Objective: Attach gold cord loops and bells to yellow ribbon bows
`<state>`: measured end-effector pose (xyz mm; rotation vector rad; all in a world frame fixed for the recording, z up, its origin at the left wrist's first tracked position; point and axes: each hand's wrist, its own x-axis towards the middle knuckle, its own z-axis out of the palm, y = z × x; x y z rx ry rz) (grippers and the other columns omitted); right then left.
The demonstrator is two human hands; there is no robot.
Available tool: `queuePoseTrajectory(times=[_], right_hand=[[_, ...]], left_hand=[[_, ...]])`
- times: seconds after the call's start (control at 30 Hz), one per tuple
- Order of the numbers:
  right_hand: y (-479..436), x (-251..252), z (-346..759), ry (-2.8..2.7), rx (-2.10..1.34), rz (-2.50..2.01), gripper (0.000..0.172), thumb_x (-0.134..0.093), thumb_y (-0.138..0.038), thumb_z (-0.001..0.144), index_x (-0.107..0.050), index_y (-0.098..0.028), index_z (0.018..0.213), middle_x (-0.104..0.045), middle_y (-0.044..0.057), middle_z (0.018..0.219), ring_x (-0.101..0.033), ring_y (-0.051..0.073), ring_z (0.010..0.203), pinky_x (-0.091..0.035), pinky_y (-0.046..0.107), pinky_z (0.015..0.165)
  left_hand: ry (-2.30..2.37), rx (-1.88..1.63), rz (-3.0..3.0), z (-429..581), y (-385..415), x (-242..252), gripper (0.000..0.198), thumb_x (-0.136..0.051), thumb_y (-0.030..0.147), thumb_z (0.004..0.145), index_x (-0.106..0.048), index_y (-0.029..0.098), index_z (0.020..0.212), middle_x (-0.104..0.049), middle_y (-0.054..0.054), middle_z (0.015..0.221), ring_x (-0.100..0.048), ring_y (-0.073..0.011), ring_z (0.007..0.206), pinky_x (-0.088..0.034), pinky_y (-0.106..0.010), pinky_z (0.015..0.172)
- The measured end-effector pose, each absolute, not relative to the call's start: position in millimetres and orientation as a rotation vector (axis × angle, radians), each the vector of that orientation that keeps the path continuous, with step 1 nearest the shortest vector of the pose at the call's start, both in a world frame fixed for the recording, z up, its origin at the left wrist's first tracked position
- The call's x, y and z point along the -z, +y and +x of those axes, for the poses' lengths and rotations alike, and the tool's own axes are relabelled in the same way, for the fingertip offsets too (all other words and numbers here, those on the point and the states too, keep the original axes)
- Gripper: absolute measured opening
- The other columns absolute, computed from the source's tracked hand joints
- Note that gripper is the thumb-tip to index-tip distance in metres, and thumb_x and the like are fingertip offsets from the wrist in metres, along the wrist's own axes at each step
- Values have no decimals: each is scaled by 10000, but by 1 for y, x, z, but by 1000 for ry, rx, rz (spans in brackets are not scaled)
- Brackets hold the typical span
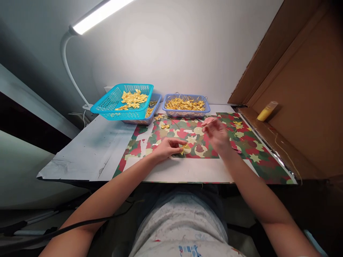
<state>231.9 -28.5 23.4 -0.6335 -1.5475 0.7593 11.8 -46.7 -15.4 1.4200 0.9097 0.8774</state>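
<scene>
My left hand (166,148) rests low over the patterned sheet, thumb and fingers pinching a small gold ribbon bow (183,150). To its right, my right hand (217,132) is raised with fingertips pressed together. It is smeared by motion, and whatever thin thing it may hold cannot be made out. Beyond my left hand lies another gold bow (165,126), beside a thin dark strand (174,123). A pink object (237,150), partly hidden, lies just right of my right wrist.
A turquoise basket (107,114) of gold bows overlaps a blue-purple basket (158,103). Another blue-purple basket (186,114) holds gold ribbon pieces. A desk lamp (63,53) stands at left. A yellow tube (267,111) leans by the cardboard wall (300,92) at right.
</scene>
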Motion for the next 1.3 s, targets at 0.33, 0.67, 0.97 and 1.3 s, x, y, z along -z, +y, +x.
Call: queuePoseTrajectory(times=[0.33,0.67,0.97,1.3], right_hand=[[-21,-105,333,-1092,-736,-336,199,-793,-328,703,-596,-301,711,-531,-27,768,-413,115,582,-365,279,552],[-4,-85,338,-1203,-916,-646,228,-710,-372,808,-527,-239,777,-620,-68,701,-520,66,522,-411,204,486],[-10,-90,365,-1431,-1157,-921,186,-532,-189,936,-522,-172,752,-459,-125,484,-468,13,391,-386,166,471],[-32,-120,375,-1540,-920,-747,213,-718,-354,767,-532,-250,758,-502,-147,482,-486,28,438,-410,191,481]], left_hand=[[1018,-858,1540,14,-46,15,323,-735,173,639,-773,133,957,-641,-16,616,-454,-74,491,-321,-194,437],[1027,-804,1662,14,-51,12,292,-756,205,662,-778,146,946,-684,-40,679,-503,-99,511,-361,-207,458],[1099,-808,1821,15,-53,14,220,-713,268,728,-775,165,911,-678,-24,613,-530,-111,490,-375,-209,441],[1065,-766,1875,21,-57,17,295,-653,333,773,-749,190,1012,-758,-59,839,-647,-172,658,-508,-277,592]])
